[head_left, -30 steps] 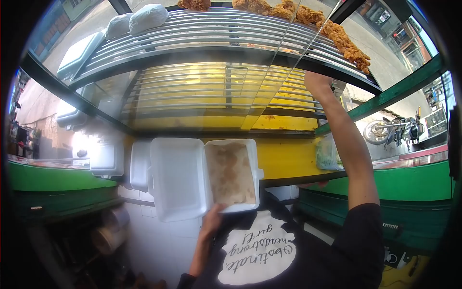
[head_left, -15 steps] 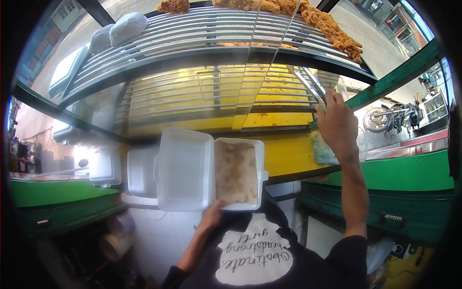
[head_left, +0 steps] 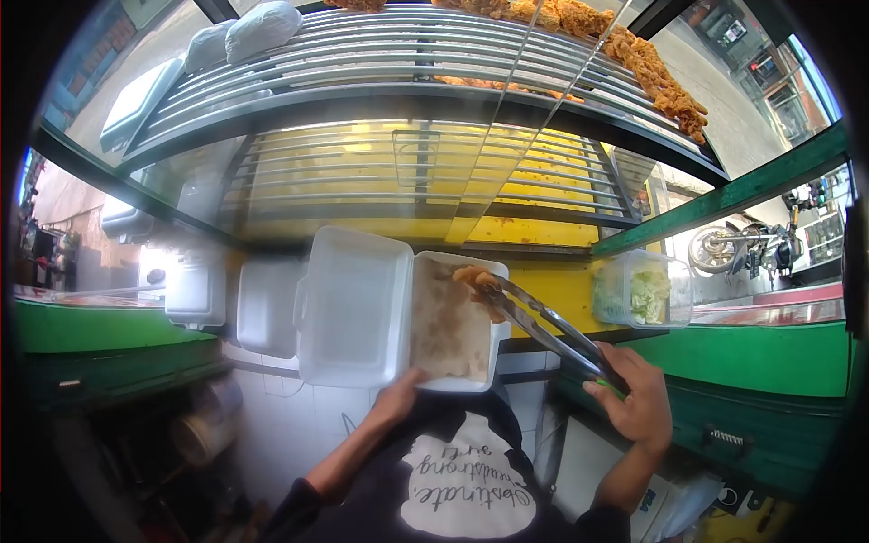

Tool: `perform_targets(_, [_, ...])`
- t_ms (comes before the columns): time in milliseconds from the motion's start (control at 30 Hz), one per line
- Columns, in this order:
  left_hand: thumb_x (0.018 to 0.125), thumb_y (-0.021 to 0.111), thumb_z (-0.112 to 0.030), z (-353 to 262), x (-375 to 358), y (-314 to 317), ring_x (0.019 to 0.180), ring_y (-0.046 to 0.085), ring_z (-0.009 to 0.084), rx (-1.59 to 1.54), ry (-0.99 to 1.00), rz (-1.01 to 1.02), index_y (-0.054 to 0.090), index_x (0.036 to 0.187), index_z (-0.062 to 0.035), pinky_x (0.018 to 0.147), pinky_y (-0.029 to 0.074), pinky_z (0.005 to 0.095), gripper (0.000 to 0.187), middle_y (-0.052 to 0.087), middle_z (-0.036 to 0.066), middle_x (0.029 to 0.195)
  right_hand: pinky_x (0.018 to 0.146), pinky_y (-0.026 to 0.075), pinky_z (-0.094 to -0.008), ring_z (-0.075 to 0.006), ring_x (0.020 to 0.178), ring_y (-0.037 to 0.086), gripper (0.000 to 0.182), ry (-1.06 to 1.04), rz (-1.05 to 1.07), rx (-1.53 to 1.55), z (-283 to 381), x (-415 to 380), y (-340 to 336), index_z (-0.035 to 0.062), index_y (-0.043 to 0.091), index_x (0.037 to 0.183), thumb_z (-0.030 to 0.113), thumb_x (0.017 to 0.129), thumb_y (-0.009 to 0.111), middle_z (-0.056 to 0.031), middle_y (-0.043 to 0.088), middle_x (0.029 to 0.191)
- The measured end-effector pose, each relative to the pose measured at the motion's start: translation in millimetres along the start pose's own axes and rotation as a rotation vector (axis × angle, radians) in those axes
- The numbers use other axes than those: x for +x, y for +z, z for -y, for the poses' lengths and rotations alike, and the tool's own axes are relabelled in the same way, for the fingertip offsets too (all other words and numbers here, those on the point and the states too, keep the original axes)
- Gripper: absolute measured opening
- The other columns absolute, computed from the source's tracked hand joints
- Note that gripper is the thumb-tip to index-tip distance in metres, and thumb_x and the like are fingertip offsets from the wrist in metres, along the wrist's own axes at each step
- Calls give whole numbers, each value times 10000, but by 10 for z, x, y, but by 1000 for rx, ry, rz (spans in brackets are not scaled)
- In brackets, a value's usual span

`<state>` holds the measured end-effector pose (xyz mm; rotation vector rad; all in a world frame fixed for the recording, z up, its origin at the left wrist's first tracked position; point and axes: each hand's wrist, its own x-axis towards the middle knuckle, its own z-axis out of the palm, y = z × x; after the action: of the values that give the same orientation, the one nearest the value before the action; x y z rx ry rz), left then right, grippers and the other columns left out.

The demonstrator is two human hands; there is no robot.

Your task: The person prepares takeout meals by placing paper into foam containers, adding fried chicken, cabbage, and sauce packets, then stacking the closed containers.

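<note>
Foam clamshell box [head_left: 398, 312] propped open on left hand [head_left: 398, 403], tilted to catch food; right hand [head_left: 638, 403] squeezes metal tongs [head_left: 543, 326], pinching fried chicken piece [head_left: 477, 281] over box.

I observe my left hand [head_left: 398, 405] raised at the end of a bent forearm, fingers curled upward and thumb set against the near edge of what it supports. My right hand [head_left: 635, 398] sits lower and further out, palm turned inward, fingers wrapped tight about slim metal handles that extend up and leftward from it. Both forearms are bare, with dark sleeves near the elbows.
</note>
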<state>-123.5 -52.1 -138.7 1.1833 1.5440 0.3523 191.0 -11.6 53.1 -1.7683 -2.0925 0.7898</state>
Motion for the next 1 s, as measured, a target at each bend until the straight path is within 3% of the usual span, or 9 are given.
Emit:
perform_targets(167, [880,553,19,-104,-43,-22,996,623,333,18,11,36,633,1100,-79,888,474,377,254,661,188,1055,715,513,-386,-351,819,636,458,-85,-38,-215,93,209,280,-1,627,1163,176,757,740,-154,650,985])
perform_targets(300, [877,564,14,-11,-43,20,1023,624,347,40,42,2,635,1105,-75,900,472,383,255,664,188,1067,734,514,-407,-305,862,644,445,-29,94,-358,177,343,343,60,614,1203,257,811,685,-118,633,947])
perform_targets(367, [976,370,-245,-61,-54,-50,1072,586,289,33,-39,101,613,1198,-76,996,395,339,370,626,199,1186,724,512,-411,-309,845,642,444,-44,111,-357,174,360,345,71,614,1207,259,811,683,-116,626,927])
perform_targets(467, [965,392,-277,-126,-70,-24,1070,586,280,-171,-143,42,647,1125,-34,993,393,337,388,637,213,1158,722,512,-411,-317,829,641,453,-31,130,-327,153,374,273,90,615,1217,252,801,689,-112,629,932])
perform_targets(700, [944,428,-280,-103,-28,-11,1061,589,266,-166,-191,54,661,1090,-21,979,402,335,378,652,215,1115,714,508,-410,-320,814,638,447,-9,140,-361,177,406,253,95,633,1199,233,779,700,-104,632,935])
perform_targets(800, [942,422,-219,-16,-18,-61,1063,588,274,-204,-151,55,653,1106,-32,976,405,339,340,645,217,1117,711,505,-407,-321,811,636,450,-7,102,-321,176,349,236,93,641,1193,218,767,716,-103,636,937])
perform_targets(867, [935,410,-141,172,33,-42,1069,585,285,-34,2,61,638,1127,-41,970,410,345,314,642,216,1108,712,504,-405,-322,812,635,452,-23,83,-281,208,338,171,93,644,1192,210,762,725,-103,639,935])
perform_targets(933, [931,406,-114,176,25,-62,1056,588,289,-62,-21,70,632,1134,-44,962,416,345,312,643,216,1102,715,504,-398,-322,818,636,442,114,157,-165,253,306,107,90,657,1180,189,757,737,-110,650,944])
perform_targets(1000, [927,401,-88,151,25,-86,1043,592,293,-82,-38,90,626,1140,-46,953,422,346,313,645,215,1095,715,504,-395,-324,812,636,436,76,130,-177,147,290,204,89,662,1176,181,757,738,-114,654,947])
